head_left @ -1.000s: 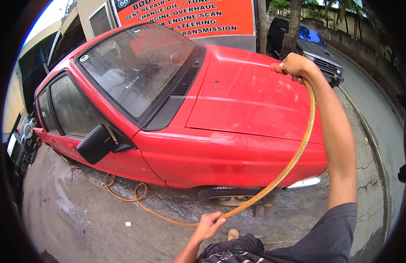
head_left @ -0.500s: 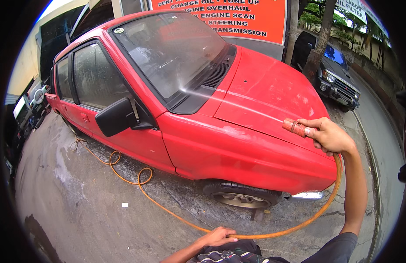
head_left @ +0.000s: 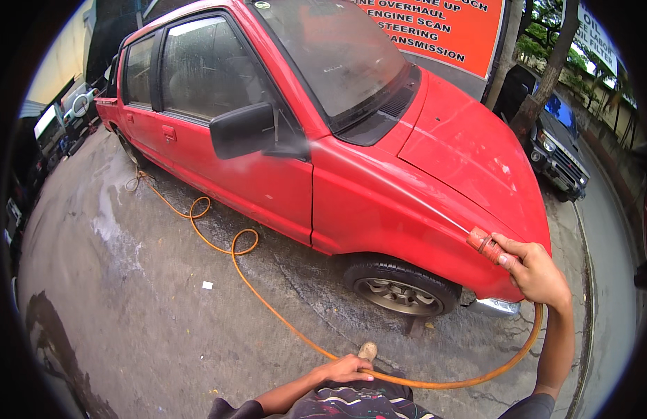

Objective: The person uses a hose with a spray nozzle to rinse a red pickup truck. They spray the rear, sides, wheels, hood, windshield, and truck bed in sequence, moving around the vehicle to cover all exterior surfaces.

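Observation:
My right hand (head_left: 538, 274) is wrapped round a red hose nozzle (head_left: 485, 245), held out at the right beside the front fender. A thin jet of water leaves it toward the red pickup truck (head_left: 260, 192), and mist shows by the black side mirror (head_left: 243, 131). From below that hand the orange hose (head_left: 470, 383) curves down and across in front of me. Low in the middle, my left hand (head_left: 348, 368) is closed over the hose near my thigh; its fingers are partly hidden. The windshield (head_left: 337, 59) and side windows carry a wet, dusty film.
The hose runs on in loops over the wet concrete (head_left: 156, 300) toward the rear wheel. The front wheel (head_left: 403, 288) is close ahead of my shoe (head_left: 368, 350). A dark off-road vehicle (head_left: 557, 143) stands by a tree at the right, near an orange sign (head_left: 449, 35).
The jet has swung from the windshield's lower corner to the side near the mirror. My right hand has lowered the nozzle slightly. The view has shifted, and my shoe now shows.

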Motion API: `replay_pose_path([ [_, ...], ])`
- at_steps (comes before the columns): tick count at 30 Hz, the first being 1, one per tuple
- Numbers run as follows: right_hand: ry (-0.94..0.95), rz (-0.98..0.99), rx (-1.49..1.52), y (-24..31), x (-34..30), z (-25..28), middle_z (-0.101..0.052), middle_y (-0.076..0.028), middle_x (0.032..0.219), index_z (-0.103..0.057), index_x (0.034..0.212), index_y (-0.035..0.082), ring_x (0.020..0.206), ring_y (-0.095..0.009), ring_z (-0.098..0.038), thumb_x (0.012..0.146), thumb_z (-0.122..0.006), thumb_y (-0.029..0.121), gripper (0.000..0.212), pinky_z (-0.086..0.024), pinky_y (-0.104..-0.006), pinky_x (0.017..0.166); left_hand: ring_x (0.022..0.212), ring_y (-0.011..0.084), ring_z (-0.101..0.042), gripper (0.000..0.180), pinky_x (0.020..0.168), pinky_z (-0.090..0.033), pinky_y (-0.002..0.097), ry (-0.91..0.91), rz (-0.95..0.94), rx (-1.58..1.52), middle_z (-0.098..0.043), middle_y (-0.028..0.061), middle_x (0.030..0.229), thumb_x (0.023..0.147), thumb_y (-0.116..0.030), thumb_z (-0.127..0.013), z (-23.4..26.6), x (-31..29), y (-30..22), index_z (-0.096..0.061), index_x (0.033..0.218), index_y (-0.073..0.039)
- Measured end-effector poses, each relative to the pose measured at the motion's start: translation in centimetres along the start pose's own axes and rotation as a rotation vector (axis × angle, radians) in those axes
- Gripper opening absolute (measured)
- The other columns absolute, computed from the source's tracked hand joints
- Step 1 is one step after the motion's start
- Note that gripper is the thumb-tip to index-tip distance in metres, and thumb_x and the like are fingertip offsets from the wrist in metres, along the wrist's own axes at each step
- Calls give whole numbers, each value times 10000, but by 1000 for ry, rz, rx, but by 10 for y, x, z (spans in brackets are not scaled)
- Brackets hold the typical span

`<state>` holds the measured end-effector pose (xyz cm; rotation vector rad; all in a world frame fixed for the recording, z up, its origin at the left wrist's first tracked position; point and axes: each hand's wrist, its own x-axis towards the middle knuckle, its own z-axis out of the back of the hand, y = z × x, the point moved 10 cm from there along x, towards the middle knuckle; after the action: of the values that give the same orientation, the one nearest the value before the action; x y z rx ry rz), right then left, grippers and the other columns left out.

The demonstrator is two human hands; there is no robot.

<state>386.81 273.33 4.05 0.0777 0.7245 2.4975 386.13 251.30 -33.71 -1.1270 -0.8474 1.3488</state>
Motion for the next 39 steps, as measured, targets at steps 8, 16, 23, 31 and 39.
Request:
replay_pose_path([
  [8,-132,-106,-14,43,-57,-41,-645,-232,1029,-491,1254,-61,863,-188,-632,899,-537,93,389,-468,-289,805,802,334,-602,339,701,-450,408,-42,-31,-32,-608,159,805,880,-374,-575,-37,-82,15,-614,951,-44],
  [16,-180,-112,14,69,-109,-53,-621,-170,774,-513,1252,-33,615,-161,-550,899,-540,118,385,-468,-294,674,846,349,-603,341,728,-464,415,-81,-78,70,-614,156,857,874,-367,-578,-51,-132,9,-618,954,-38],
  [23,-193,-104,146,28,-160,-77,-634,-218,1057,-516,1254,-6,973,-300,-631,907,-549,191,400,-459,-345,868,871,344,-616,374,753,-480,397,-41,-1,131,-637,172,917,865,-364,-592,-85,-168,24,-624,1013,-22],
  [31,-511,-761,381,-187,-318,-70,-499,-31,587,-507,1316,110,418,-105,-455,938,-488,237,399,-390,-282,374,795,296,-639,341,719,-495,359,-44,134,163,-662,157,888,846,-331,-627,-112,-168,11,-657,977,-18],
  [39,-676,-1040,719,-329,-523,-151,-458,-13,567,-546,1276,121,402,-90,-396,953,-468,256,358,-338,-272,354,758,310,-623,333,684,-480,374,192,109,313,-646,163,830,847,-349,-631,-198,-140,-13,-660,962,-38],
])
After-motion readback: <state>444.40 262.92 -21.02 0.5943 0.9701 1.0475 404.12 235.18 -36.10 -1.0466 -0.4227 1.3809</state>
